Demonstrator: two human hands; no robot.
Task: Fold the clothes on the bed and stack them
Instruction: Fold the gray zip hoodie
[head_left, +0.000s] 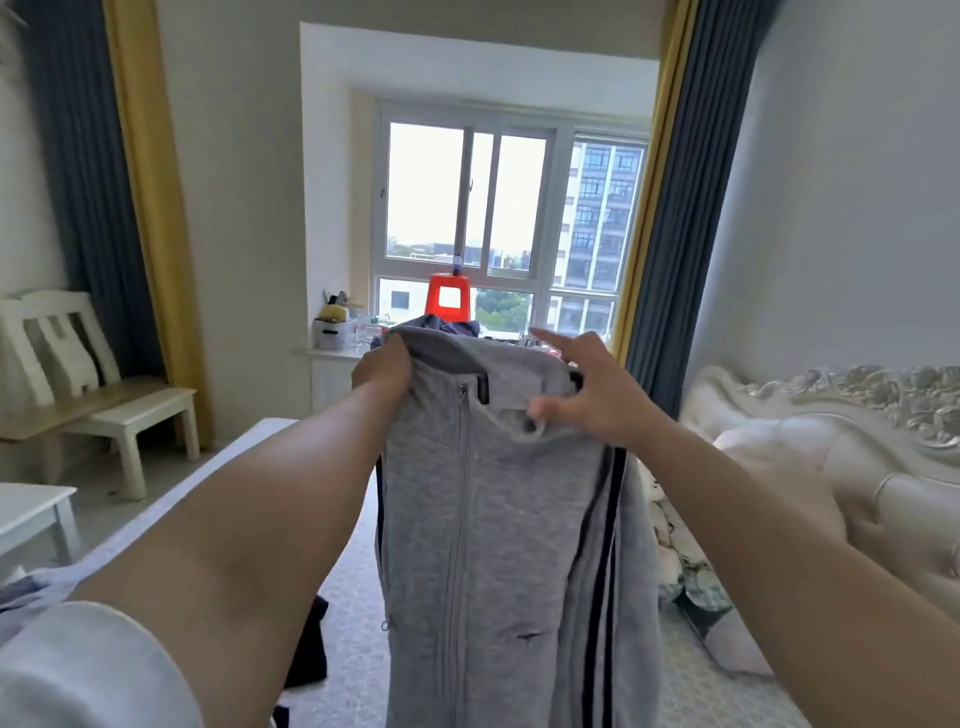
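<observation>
Grey zip-front fleece jacket with dark side stripes (498, 519) held upright above the pale quilted bed (353, 623).

Left hand (384, 366) clenches the jacket's top edge at the left; right hand (584, 395) pinches the top at the right — forefinger extended. Garment hangs between both arms; a dark garment (309, 644) lies on the bed, near left.

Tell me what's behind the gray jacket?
Behind the gray jacket peeks an orange stool by the window. The stool's lower part and the bed directly behind stay covered.
</observation>
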